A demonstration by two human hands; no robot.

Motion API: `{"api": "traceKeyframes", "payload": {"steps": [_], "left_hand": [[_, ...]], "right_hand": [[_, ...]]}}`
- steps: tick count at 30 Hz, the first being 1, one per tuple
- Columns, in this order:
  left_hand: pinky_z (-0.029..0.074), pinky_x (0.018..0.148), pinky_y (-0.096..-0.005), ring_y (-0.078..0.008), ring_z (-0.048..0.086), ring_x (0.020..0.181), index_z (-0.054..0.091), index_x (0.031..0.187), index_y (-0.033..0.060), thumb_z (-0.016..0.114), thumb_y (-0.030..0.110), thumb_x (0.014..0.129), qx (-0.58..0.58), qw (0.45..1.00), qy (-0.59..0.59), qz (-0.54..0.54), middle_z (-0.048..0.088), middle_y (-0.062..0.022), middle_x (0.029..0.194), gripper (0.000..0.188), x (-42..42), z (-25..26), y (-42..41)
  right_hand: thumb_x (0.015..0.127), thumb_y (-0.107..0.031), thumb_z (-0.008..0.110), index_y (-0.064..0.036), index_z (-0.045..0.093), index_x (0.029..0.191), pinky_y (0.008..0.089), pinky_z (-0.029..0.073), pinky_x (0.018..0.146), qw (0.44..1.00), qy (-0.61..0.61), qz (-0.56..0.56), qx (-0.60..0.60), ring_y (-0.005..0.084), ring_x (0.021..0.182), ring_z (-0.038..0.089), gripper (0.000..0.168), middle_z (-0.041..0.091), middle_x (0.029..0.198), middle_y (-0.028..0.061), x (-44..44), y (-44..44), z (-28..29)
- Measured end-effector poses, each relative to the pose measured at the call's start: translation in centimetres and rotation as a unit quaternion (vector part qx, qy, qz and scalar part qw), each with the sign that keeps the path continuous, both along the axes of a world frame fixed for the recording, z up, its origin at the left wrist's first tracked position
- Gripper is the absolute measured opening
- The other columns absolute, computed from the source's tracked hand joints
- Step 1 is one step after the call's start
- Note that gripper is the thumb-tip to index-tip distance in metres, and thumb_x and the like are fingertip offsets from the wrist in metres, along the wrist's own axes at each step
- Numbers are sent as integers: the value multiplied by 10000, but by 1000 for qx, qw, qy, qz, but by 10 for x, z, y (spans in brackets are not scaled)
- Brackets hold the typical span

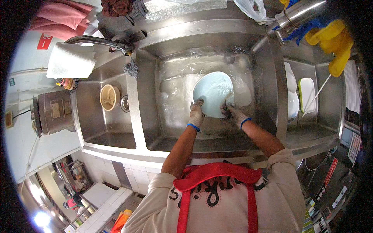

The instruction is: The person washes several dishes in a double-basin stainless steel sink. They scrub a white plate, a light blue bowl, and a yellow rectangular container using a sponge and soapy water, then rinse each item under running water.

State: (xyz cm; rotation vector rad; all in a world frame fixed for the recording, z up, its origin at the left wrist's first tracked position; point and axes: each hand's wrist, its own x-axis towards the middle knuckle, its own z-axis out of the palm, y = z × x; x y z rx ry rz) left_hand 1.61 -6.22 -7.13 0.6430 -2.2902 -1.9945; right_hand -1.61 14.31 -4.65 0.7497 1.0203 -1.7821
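A round pale blue bowl (pixel 214 90) is tilted in the wide middle basin of a stainless steel sink (pixel 145 116), which holds shallow water. My left hand (pixel 197 112), in a knit work glove with a blue cuff, grips the bowl's near left rim, thumb on the inside. At the near right rim is my right hand (pixel 234 113), gloved the same way, its fingers curled against the edge. A blurred pale patch lies by those fingers; I cannot tell whether it is a scrubbing pad. Wet film and ripples show inside the bowl.
The left basin holds a beige plastic tub (pixel 110 98) beside a drain (pixel 125 103). A steel wool scrubber (pixel 131 69) lies on the divider near a faucet (pixel 116 46). White dishes (pixel 292 106) and a green-edged white tray (pixel 307 94) occupy the right basin. Yellow rubber gloves (pixel 335 40) hang above it.
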Motion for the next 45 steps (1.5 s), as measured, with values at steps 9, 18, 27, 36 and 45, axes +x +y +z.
{"api": "traceKeyframes", "payload": {"steps": [9,18,27,36,45], "left_hand": [[472,707,-292,-184,567,801,525,1063,56,532,228,808,163,976,-142,-2,565,-100,939,307,-11,33,20],[439,809,-324,-234,546,918,534,1034,9,501,191,829,374,920,-105,52,562,-124,1013,276,-20,42,24],[475,725,-362,-232,542,907,453,1127,14,547,224,804,366,898,-197,141,531,-109,1033,397,-29,68,24],[468,754,-310,-195,541,911,476,1109,20,571,217,788,187,980,-71,-5,547,-97,1029,389,-17,62,18],[425,849,-397,-270,485,1017,410,1184,29,539,304,796,477,845,-188,153,474,-133,1137,492,-23,23,20]], "right_hand": [[882,-255,412,-137,523,959,339,453,643,984,-41,-176,-2,173,748,529,180,565,904,35,-4,-43,28],[812,-213,508,-81,566,924,269,481,624,988,153,-15,19,137,745,551,183,573,847,31,-30,-11,54],[867,-368,401,-92,544,980,359,446,674,940,203,-72,264,189,784,536,331,568,882,70,-25,-14,-19],[880,-296,416,-125,504,962,355,460,675,991,-45,-125,11,190,811,518,209,534,927,39,10,-52,17],[863,-372,452,-80,527,1037,328,447,712,925,191,43,324,189,795,533,347,566,908,67,-51,16,24]]}}
